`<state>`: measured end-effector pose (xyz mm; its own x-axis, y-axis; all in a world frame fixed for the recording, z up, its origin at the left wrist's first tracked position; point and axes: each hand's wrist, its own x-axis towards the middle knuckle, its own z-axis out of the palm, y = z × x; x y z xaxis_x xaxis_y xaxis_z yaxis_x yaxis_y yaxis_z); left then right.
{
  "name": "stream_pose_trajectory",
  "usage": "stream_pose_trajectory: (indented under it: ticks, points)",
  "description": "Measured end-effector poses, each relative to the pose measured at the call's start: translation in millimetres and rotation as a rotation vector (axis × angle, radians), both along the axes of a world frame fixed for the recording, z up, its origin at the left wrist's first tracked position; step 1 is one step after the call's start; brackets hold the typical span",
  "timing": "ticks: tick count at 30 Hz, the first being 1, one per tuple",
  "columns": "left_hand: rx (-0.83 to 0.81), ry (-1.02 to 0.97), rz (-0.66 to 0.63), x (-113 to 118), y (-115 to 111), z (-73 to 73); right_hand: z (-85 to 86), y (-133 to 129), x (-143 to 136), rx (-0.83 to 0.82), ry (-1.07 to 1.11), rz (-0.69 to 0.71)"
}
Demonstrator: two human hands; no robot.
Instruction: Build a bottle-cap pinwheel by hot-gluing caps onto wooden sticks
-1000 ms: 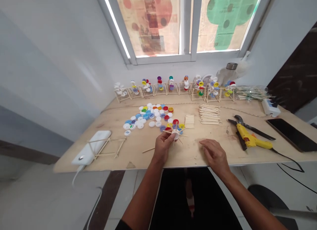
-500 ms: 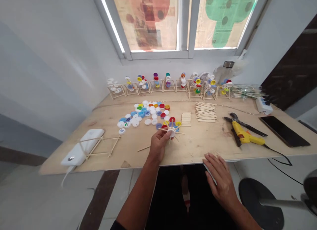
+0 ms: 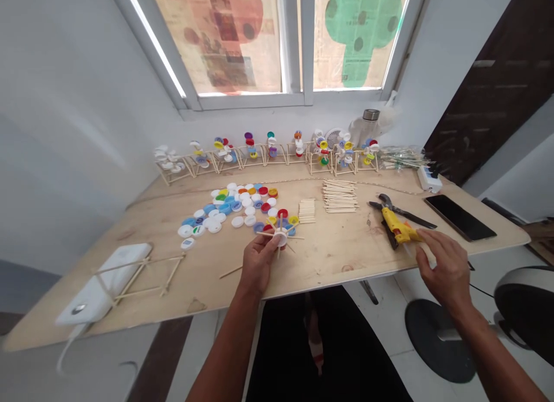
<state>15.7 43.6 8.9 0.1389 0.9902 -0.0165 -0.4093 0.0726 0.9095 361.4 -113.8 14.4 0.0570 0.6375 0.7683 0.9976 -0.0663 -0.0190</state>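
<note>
Between the thumb and fingers of my left hand [image 3: 256, 264] is a white bottle cap [image 3: 280, 236] with several thin wooden sticks fanning out around its rim like spokes. It is held just above the table, near the loose caps. On the right, my right hand [image 3: 445, 266] has its fingers curved over the handle of a yellow glue gun [image 3: 396, 226], with the thumb on the near side. The gun still lies on the table against dark-handled pliers [image 3: 411, 212]. My fingers hide most of its handle.
Coloured bottle caps [image 3: 225, 208] lie left of centre. Stick piles [image 3: 340, 196] lie behind my hands. Stick frames bearing caps [image 3: 252, 153] line the wall. A stick frame [image 3: 142, 275] leans over a white power strip [image 3: 106, 280]. A phone [image 3: 459, 217] lies far right.
My right hand has moved from the table's front edge rightward onto the glue gun's handle. My left hand keeps holding the cap with sticks. The view has shifted to the right.
</note>
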Motion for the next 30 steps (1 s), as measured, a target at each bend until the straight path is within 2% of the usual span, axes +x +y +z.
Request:
stream_pose_trajectory:
  ticks: [6,10,17,27,30]
  points:
    - [-0.01,0.035,0.0,0,0,-1.6,-13.3,15,34,-0.198,-0.082,-0.056]
    - [-0.01,0.077,-0.001,1,-1,1.0,-17.3,27,45,-0.337,-0.108,-0.072]
    - [-0.012,0.11,-0.013,1,-1,2.6,-15.6,41,55,-0.433,-0.157,-0.038]
    - [-0.031,0.068,0.006,4,-4,6.8,-21.5,47,63,-0.336,-0.054,0.092]
    - [-0.026,0.071,-0.005,3,-3,6.4,-16.8,42,59,-0.279,0.024,0.138]
